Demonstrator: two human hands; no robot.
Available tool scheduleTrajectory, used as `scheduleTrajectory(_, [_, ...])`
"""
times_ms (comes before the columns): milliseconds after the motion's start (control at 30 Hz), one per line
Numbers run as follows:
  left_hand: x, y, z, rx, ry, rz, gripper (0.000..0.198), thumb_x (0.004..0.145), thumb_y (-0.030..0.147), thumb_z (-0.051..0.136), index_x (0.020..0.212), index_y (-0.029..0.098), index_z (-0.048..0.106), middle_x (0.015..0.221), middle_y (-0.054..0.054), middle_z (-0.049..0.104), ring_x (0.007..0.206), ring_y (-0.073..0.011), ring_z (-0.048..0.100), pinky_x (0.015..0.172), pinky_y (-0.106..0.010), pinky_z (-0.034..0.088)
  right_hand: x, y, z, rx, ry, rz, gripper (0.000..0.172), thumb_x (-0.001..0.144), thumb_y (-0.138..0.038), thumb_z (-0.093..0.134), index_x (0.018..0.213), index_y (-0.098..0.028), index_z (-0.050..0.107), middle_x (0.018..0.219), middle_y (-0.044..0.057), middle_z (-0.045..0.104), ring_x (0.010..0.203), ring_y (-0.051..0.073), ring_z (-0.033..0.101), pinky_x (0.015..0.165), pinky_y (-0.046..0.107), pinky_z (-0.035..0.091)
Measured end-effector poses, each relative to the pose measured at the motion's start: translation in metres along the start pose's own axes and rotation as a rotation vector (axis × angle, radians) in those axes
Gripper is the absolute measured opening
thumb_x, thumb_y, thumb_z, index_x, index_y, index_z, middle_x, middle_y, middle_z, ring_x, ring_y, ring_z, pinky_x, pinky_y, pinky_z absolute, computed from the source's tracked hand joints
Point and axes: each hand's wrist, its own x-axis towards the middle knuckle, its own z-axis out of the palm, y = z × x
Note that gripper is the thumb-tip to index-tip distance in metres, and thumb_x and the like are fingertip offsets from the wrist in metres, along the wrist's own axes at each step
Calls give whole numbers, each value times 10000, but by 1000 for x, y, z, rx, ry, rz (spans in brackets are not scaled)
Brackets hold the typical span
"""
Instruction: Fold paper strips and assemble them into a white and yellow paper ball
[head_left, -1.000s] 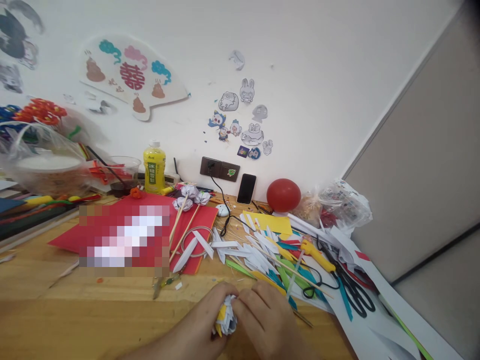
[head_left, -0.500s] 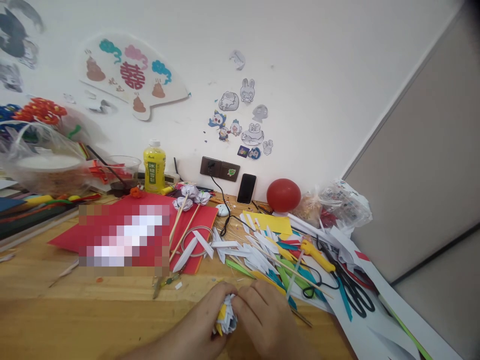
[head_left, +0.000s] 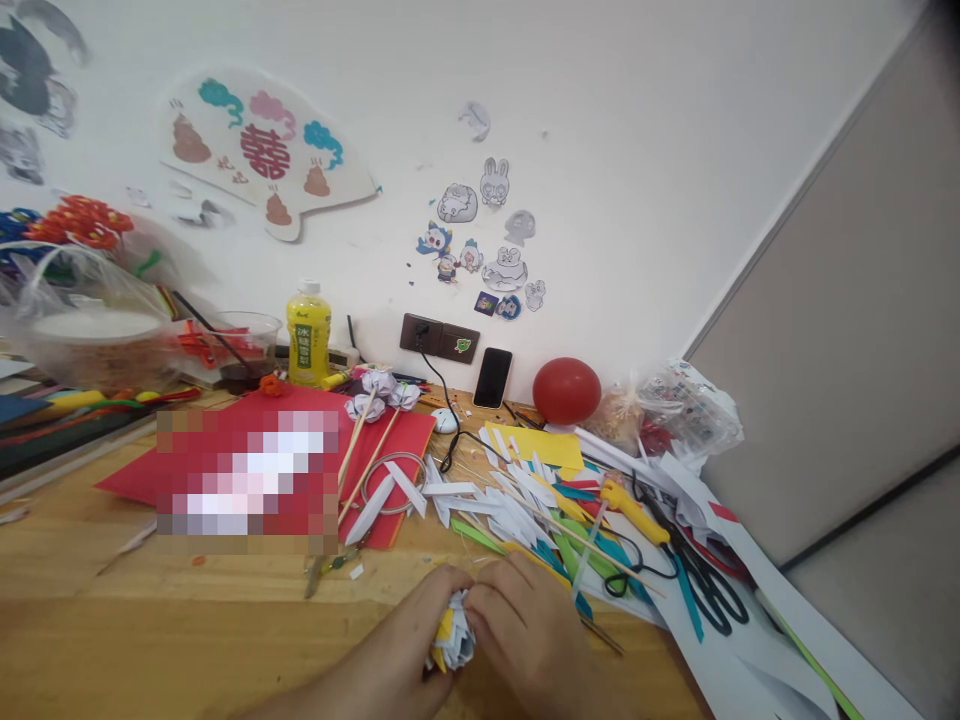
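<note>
A small bundle of folded paper [head_left: 454,637], white with some yellow on its left side, is held between both hands low in the view. My left hand [head_left: 411,632] wraps round it from the left, thumb along its top. From the right, my right hand [head_left: 529,625] pinches its upper edge with curled fingers; the fingertips are partly hidden. Just beyond the hands lies a heap of folded white paper strips [head_left: 480,505], with green, yellow and blue ones among them. Wooden sticks with crumpled white paper flowers [head_left: 379,390] rest on red paper [head_left: 247,410].
A yellow glue gun [head_left: 637,510] and black-handled scissors [head_left: 709,590] lie at the right. Along the wall stand a yellow drink bottle [head_left: 309,335], a phone [head_left: 493,378] and a red balloon [head_left: 567,390]. A bagged tub [head_left: 97,340] sits at the left.
Hardly anything differs. My right hand's fingers have shifted very slightly at the paper bundle, which stays in both hands.
</note>
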Motion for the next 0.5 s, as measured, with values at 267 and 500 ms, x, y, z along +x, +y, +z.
scheduleTrajectory(267, [1, 4, 0, -4, -39, 0, 486, 610, -69, 394, 973, 248, 461, 904, 23, 538, 841, -130, 539, 742, -222, 429, 5, -5, -4, 429, -2, 335, 106, 779, -139, 498, 687, -175, 537, 696, 8, 555, 685, 132, 513, 598, 239, 400])
scheduleTrajectory(500, [-3, 0, -1, -43, -34, 6, 515, 626, -58, 415, 1032, 258, 413, 970, 17, 532, 932, -138, 521, 808, -238, 417, 2, -1, -7, 352, 18, 240, 124, 798, -147, 480, 724, -170, 578, 731, 32, 579, 674, 148, 499, 608, 270, 393])
